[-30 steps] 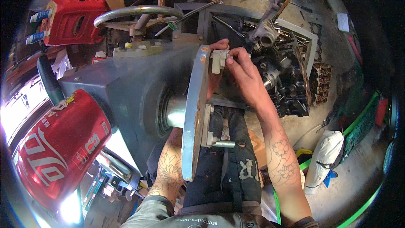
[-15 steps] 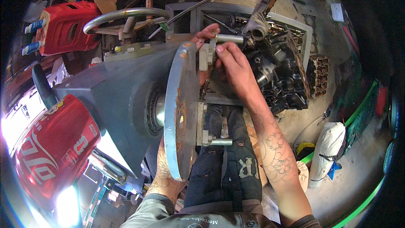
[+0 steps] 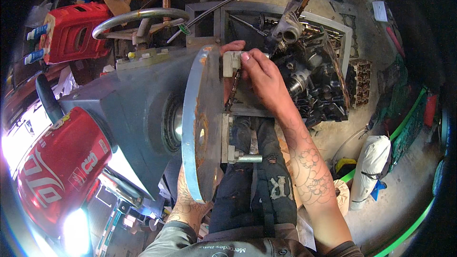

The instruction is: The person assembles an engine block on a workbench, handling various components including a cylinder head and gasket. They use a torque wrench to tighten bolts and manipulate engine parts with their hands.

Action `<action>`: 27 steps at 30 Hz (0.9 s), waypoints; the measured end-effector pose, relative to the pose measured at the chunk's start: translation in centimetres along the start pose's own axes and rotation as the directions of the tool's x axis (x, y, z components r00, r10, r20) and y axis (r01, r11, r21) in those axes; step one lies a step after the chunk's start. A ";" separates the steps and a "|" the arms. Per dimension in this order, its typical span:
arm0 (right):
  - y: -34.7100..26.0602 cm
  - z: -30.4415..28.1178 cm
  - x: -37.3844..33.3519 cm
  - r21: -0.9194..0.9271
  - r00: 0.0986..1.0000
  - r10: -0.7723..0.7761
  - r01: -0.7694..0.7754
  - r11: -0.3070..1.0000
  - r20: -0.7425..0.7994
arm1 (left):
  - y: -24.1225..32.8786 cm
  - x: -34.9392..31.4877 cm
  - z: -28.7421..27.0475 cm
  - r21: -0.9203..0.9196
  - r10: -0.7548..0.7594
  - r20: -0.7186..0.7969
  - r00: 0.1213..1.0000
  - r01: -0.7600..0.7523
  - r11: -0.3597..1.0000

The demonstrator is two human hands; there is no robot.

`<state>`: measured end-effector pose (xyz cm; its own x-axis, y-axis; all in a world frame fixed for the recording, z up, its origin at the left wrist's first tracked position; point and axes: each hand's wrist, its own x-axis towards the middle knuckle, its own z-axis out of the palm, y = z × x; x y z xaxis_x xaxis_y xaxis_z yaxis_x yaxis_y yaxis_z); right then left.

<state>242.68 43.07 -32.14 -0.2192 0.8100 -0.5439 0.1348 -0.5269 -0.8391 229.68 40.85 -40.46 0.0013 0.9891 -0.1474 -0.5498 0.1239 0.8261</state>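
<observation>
A round blue-grey metal disc (image 3: pixel 191 123) with a rusty face stands upright on the machine housing in front of me. Near its upper edge sits a pale metal bracket block (image 3: pixel 232 64). My right hand (image 3: pixel 265 78) is closed at this block, thumb tip against its side and fingers curled over a metal pin that they mostly hide. My left hand (image 3: pixel 233 46) reaches up behind the disc. Its visible fingers lie stretched out behind the block, while the disc conceals most of the rest. Lower on the disc, a second bracket (image 3: pixel 227 140) carries a silver pin (image 3: pixel 249 159).
A metal handwheel (image 3: pixel 140 15) rises beyond the grey housing (image 3: pixel 114 100). Dark engine parts (image 3: pixel 316 85) fill a metal-framed tray (image 3: pixel 350 43) at right. A red curved cover (image 3: pixel 64 166) is at lower left, a red plastic piece (image 3: pixel 78 33) at upper left, a white bag (image 3: pixel 370 171) at right.
My right hand has shifted slightly up over the upper pin, which showed plainly before and is now mostly covered. The left fingers, raised and apart before, now lie lower and flatter.
</observation>
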 end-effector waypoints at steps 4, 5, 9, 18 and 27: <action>0.4 -0.7 0.1 0.382 0.975 0.221 -0.198 0.903 -0.018 | 0.9 1.0 2.5 -0.118 -0.247 -0.094 0.964 0.236 0.965; -0.1 -0.4 0.3 0.472 0.967 0.254 -0.220 0.854 -0.009 | 2.2 1.3 3.0 -0.185 -0.366 -0.137 0.920 0.339 0.922; -1.3 1.2 1.5 0.490 0.990 0.126 -0.142 0.860 0.065 | 2.7 2.3 -0.7 -0.190 -0.156 -0.022 0.988 0.149 0.970; -1.0 -0.9 1.5 0.346 0.991 -0.136 0.128 0.930 0.001 | 2.8 1.6 0.6 -0.354 -0.430 -0.009 0.903 0.399 0.846; -1.0 -1.2 1.9 0.243 0.972 -0.235 0.223 0.944 0.020 | 4.7 1.6 2.2 -0.324 -0.536 -0.103 0.838 0.481 0.815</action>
<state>243.34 45.41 -32.32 -0.2643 0.9057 -0.3316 -0.1561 -0.3794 -0.9120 228.93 43.15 -35.57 0.2096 0.7542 -0.6223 -0.7179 0.5508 0.4257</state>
